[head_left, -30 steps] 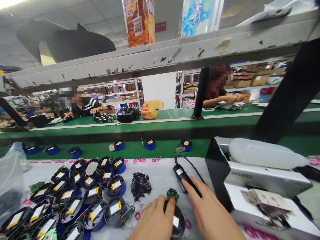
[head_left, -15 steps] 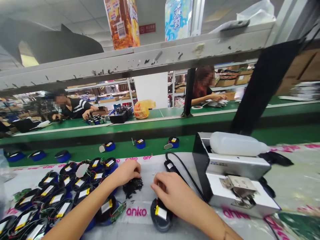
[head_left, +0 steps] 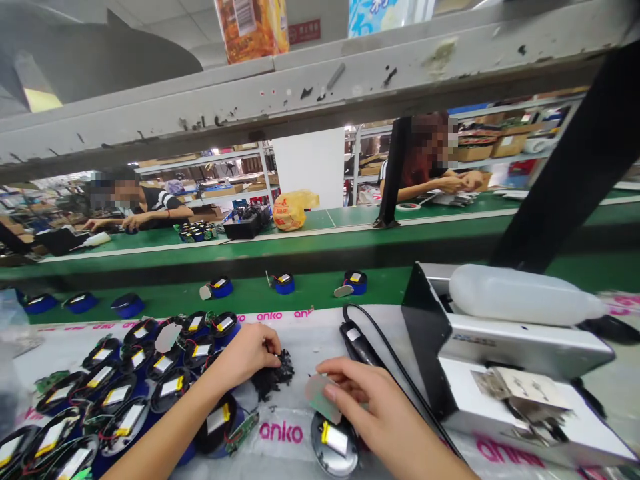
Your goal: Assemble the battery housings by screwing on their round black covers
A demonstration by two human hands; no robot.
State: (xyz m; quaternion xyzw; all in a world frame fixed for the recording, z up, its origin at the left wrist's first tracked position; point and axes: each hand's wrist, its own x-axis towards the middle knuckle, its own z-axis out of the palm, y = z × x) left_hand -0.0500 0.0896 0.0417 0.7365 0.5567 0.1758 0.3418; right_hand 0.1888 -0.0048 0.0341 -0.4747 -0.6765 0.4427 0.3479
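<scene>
My right hand pinches a round, pale-faced circuit board between thumb and fingers. Right below it sits a round black housing with a white, yellow-taped battery cell inside. With its fingers curled together, my left hand reaches to the near edge of a heap of small black pieces. What its fingertips pinch, if anything, is hidden. Left of that hand lie several similar blue-sided housings with cells, wires and boards; another housing with a green board stands by my left forearm.
A black hand tool with a cable lies beyond my right hand. On the right stands a metal-cased machine with a white plastic bottle on top. More units line the green belt. Two people work across it, behind a grey shelf beam.
My right hand has brought the round board up into view above the housing. My left fingers have moved down to the black pieces. The view has shifted slightly right and closer.
</scene>
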